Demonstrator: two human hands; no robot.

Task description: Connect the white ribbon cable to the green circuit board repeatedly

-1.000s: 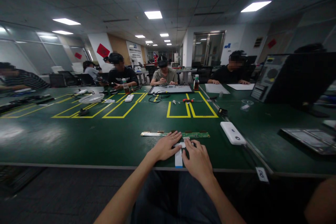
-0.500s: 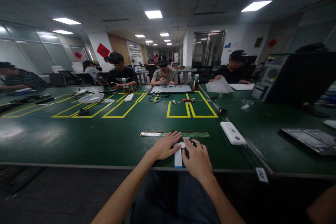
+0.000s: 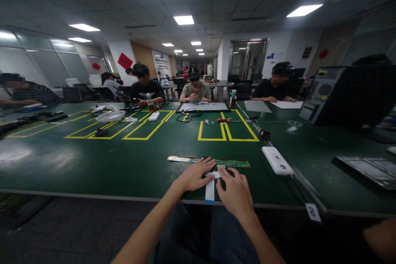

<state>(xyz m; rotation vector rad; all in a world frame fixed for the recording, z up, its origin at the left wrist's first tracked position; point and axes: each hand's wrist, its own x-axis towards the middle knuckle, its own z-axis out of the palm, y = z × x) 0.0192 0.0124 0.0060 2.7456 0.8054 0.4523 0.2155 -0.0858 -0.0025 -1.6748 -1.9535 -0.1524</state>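
A long, narrow green circuit board lies across the dark green tabletop in front of me. From its near edge a white flat ribbon cable bends down toward the table edge, ending in a blue tip. My left hand rests flat, fingers stretched over the middle of the board, with its thumb beside the cable. My right hand has its fingers apart and bent; the fingertips press at the cable's upper end, close to the board. What lies under the fingertips is partly hidden.
To the right lie a white power bank with a cable and a flat metal-framed part. A computer tower stands farther back. Beyond the yellow tape outlines are a red-handled tool, a bottle and co-workers seated at the far side.
The view has shifted slightly. Both my hands keep nearly the same place on the board and cable. At the far right, a co-worker has laid down the translucent sheet.
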